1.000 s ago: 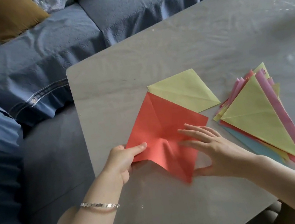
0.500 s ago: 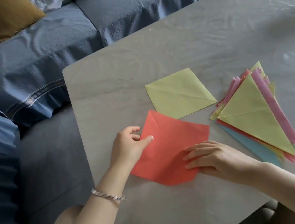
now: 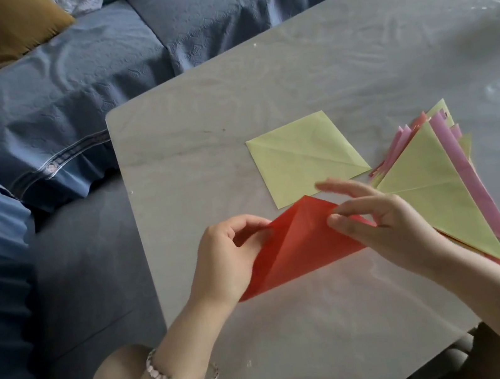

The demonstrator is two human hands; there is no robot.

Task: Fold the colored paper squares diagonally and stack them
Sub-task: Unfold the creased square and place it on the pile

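Mid-fold. Red paper square (image 3: pixel 301 247) sits low centre of the frame on the table (image 3: pixel 228 110), loosely doubled into a triangle, peak up-frame. Left hand (image 3: pixel 230 255) pinches its left slope; right hand (image 3: pixel 380 223) pinches the right slope between thumb and forefinger, other fingers spread and blurred. Crease looks unpressed. Next, likely: match corners, flatten, then move it right onto the stack of folded triangles (image 3: pixel 434 191). Yellow-green square (image 3: pixel 306 156) lies flat just above, awaiting its turn.

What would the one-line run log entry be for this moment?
step: diagonal fold | red paper: half folded | left hand: grips left corner | right hand: pinches right side | folded stack: right | yellow-green square: flat, creased
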